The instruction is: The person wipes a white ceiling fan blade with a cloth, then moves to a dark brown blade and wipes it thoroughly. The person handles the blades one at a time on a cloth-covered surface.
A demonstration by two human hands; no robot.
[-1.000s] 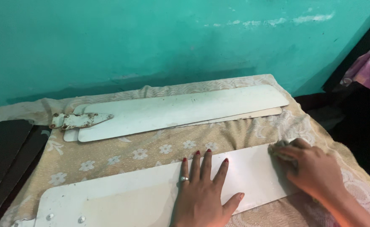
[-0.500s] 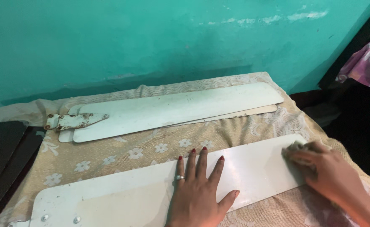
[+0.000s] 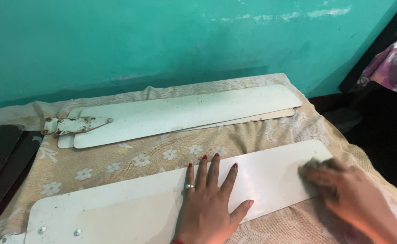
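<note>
A: What fills the view, largest first?

B: A teal wall spans the top. Below it lies a beige flowered cloth over a flat surface. At 12 o'clock on the cloth rest two stacked white fan blades, their rusty metal bracket at 9 o'clock. A purple flowered fabric shows at 2 o'clock.

A: And the near blade?

B: A third white fan blade lies flat across the cloth from 8 o'clock to 3 o'clock, with round rivets at its 8 o'clock end.

A: How are the hands placed?

B: The left hand lies palm down on the blade at 6 o'clock, fingers straight and fanned apart, thumb pointing to 3 o'clock, a ring on one finger. The right hand, blurred, sits at 4 o'clock on the blade's rounded end, fingers curled over a small grey-brown cloth pad pressed to the blade.

A: Is the grip on the pad clear?

B: Blur hides the fingertips; only that they close over it.
</note>
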